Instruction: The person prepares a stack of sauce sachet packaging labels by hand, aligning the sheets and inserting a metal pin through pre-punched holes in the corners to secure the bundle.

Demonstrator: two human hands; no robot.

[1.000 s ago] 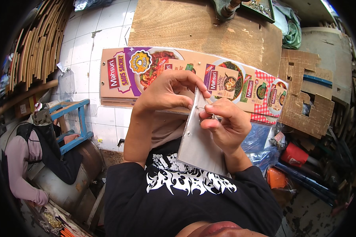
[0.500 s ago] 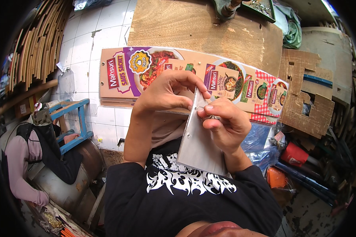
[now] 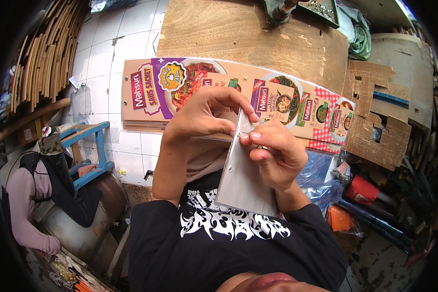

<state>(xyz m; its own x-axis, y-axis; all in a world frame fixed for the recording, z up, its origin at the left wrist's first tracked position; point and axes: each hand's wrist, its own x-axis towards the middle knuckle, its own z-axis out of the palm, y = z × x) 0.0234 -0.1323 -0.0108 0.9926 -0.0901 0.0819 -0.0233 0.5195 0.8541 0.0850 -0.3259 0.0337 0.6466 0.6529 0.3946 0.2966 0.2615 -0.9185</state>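
Note:
A thin flat panel [image 3: 246, 182], grey on the side facing me, stands tilted in front of my chest. My left hand [image 3: 199, 114] grips its upper end, thumb on one side and fingers curled over the edge. Close to that edge, my right hand [image 3: 280, 151] pinches a thin bent metal piece [image 3: 248, 134] against an eyelet near the panel's upper end; fingers partly hide it. Farther down the same edge sits another small metal eyelet [image 3: 230, 170]. Beyond both hands lies a stack of long printed display boards [image 3: 148, 104] with food pictures and metal eyelets at the left end.
A wooden board table [image 3: 219, 39] bears the foot of a green press tool [image 3: 277, 14] and a dark tray of small metal parts [image 3: 321, 10]. Left are a blue-framed stool [image 3: 100, 148] and stacked brown sheets [image 3: 48, 53]. Cut-out brown board [image 3: 374, 112] lies right.
The right fingertips have shifted slightly left, closer to the panel's edge, with the metal piece. The panel has tilted a little; my left hand keeps its grip.

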